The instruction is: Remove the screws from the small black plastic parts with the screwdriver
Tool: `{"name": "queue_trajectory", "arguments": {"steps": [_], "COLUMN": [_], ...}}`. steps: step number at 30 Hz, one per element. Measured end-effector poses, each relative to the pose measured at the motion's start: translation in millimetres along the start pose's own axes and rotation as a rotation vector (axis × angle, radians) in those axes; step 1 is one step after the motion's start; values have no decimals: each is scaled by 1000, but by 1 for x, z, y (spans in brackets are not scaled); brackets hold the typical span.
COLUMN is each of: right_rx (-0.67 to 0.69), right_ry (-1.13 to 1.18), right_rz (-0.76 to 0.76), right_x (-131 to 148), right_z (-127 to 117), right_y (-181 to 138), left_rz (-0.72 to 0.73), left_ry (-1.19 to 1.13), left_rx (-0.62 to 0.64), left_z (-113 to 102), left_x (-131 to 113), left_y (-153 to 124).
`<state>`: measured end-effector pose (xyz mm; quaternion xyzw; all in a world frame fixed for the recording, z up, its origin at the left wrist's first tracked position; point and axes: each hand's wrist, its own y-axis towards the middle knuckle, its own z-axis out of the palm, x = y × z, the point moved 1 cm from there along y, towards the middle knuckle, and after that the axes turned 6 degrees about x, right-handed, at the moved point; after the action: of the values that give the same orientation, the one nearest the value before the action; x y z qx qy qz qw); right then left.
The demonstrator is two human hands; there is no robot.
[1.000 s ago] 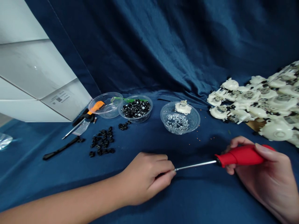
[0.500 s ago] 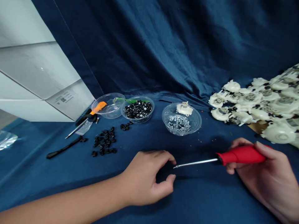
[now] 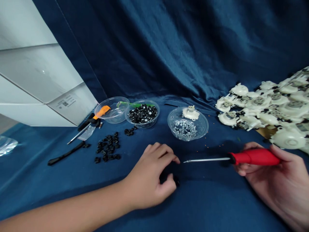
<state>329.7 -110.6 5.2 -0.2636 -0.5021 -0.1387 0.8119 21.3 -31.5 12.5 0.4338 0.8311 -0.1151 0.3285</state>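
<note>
My right hand is wrapped round the red handle of a screwdriver. Its metal shaft points left, and the tip stops just short of my left index finger. My left hand is low over the blue cloth, fingers curved and thumb apart, with nothing visible gripped. A small dark spot shows beside the left thumb; I cannot make out what it is. Beyond the hands stands a clear plastic bowl with small silver screws and a cream plastic part inside.
Another clear tub holds black pieces, beside a clear tub at its left. Loose black pieces, a black strip and an orange-handled tool lie left. Many cream plastic housings are heaped right. White boxes stand far left.
The screwdriver has shifted slightly right and away from me, its tip leaving the gap between left thumb and finger. My left hand has lifted and turned a little; its fingers now show more.
</note>
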Motion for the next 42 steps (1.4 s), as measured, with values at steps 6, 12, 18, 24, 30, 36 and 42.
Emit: {"name": "queue_trajectory", "arguments": {"steps": [6,12,18,24,30,36,42], "right_rx": [-16,-47,30,113,79,60,50], "right_ry": [62,67,-42,-93,-54,-22,11], "right_rz": [30,45,-18,-39,-18,16,40], "right_x": [0,0,-1,0,0,0,1], "right_z": [-3,-3,0,2,-1,-1,-4], "right_y": [2,3,1,-4,-3,-1,-1], "left_rz": [111,22,-99,-65,-158,-146,-101], "left_ry": [37,-203,-331,-298,-437,-520,-523], "left_rx": [94,-11,-36,-18,-68,-93,-63], "left_z": [2,-1,-7,-7,-1,0,-2], "left_x": [-4,4,10,4,9,11,11], "left_y": [1,3,4,5,5,6,4]}}
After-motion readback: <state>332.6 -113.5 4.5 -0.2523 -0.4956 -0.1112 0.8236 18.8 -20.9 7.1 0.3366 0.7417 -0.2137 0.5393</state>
